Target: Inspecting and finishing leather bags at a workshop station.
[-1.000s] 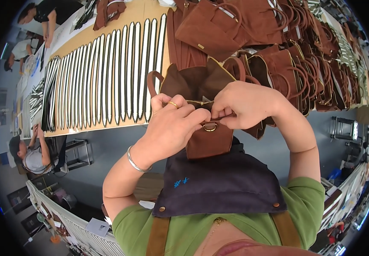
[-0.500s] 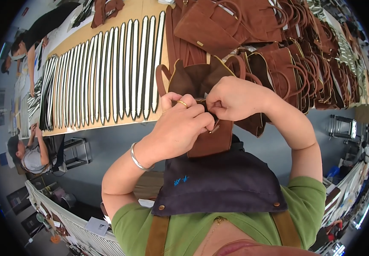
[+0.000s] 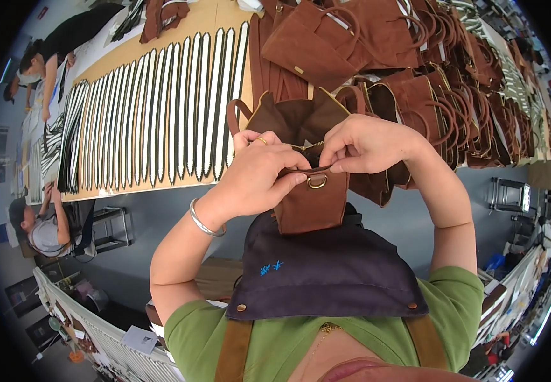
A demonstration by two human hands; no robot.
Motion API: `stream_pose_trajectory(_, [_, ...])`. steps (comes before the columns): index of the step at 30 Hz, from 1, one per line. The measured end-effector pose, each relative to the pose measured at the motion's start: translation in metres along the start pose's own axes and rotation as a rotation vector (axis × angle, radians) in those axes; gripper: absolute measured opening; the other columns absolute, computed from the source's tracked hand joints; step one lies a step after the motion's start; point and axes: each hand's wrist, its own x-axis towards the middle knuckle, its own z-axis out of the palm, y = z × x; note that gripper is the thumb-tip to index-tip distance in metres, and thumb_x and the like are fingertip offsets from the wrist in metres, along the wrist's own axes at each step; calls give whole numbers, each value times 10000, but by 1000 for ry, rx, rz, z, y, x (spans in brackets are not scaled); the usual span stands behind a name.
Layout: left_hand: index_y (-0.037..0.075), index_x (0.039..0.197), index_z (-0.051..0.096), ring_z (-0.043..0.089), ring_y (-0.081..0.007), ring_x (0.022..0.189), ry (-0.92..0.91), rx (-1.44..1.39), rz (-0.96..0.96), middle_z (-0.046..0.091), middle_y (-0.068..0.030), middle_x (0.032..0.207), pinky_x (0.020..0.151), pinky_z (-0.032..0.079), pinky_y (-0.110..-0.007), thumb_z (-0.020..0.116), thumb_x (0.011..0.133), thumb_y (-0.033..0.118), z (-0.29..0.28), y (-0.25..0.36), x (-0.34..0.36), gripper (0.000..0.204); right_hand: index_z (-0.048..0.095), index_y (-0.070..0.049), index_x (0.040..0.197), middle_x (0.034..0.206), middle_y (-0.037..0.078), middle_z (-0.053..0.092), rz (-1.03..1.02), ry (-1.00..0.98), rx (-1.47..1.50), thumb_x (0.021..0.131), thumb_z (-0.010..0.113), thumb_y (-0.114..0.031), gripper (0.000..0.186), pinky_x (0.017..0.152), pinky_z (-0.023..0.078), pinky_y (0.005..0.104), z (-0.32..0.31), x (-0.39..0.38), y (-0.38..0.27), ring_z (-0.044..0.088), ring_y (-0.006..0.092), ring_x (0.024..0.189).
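A brown suede-like handbag (image 3: pixel 312 210) stands at the table's front edge against my apron, its top gaping and its dark inside showing. My left hand (image 3: pixel 259 170) is closed on the upper edge of the bag's narrow end panel, thumb on the outer face. On the same edge, a little to the right, my right hand (image 3: pixel 368 146) pinches with thumb and fingers. A brass-coloured D-ring (image 3: pixel 317 183) hangs on the panel just below the hands. Between them a short stretch of zipper (image 3: pixel 313 146) shows inside the opening. One bag handle (image 3: pixel 236 114) loops out at the left.
Black-and-white zipper strips (image 3: pixel 161 105) lie in a row on the table at left. Brown handbags (image 3: pixel 313 41) are piled at the back and right. Two people (image 3: pixel 75 38) (image 3: pixel 43 226) work at far left. A metal stool (image 3: pixel 110 227) stands by the table.
My hands have moved slightly apart along the panel's edge. That edge is now straightened between them, and the D-ring has come into plain view.
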Motion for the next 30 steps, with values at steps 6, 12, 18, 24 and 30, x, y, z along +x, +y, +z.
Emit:
stream_pose_trajectory(6, [123,920,717,471,-152,756,-16,-36,9,608,31,726,854,250,-352,670,856,187,-1,0,2,102,694,-4,942,777,61,665,17,-33,-4,835,686,-77,130,615,494,294,2,0,5,617,138,678])
stream_pose_trajectory(12, [134,927,715,465,-154,756,38,6,61,581,33,697,864,245,-360,653,872,180,3,-1,0,95,689,-8,934,784,37,621,-151,46,-57,831,703,-43,110,588,463,280,9,-2,5,578,129,681])
stream_pose_trajectory(18, [141,886,706,492,-174,869,72,103,58,599,29,813,914,248,-399,677,840,191,2,0,1,74,693,-19,931,779,56,624,-118,78,-152,822,697,-50,114,607,481,290,9,-1,5,595,153,679])
stream_pose_trajectory(24, [137,803,698,473,-216,1110,179,240,118,595,33,1118,1031,208,-469,710,804,212,-6,-8,0,76,698,-21,939,790,67,626,-24,161,-169,798,674,-25,144,612,496,282,12,-4,-4,618,160,714])
stream_pose_trajectory(30, [130,788,691,460,-204,1120,61,10,71,579,29,1124,1042,198,-460,708,821,206,-6,-13,-1,84,697,5,963,877,101,644,-19,142,-44,793,638,-40,185,658,516,285,12,0,-6,634,172,758])
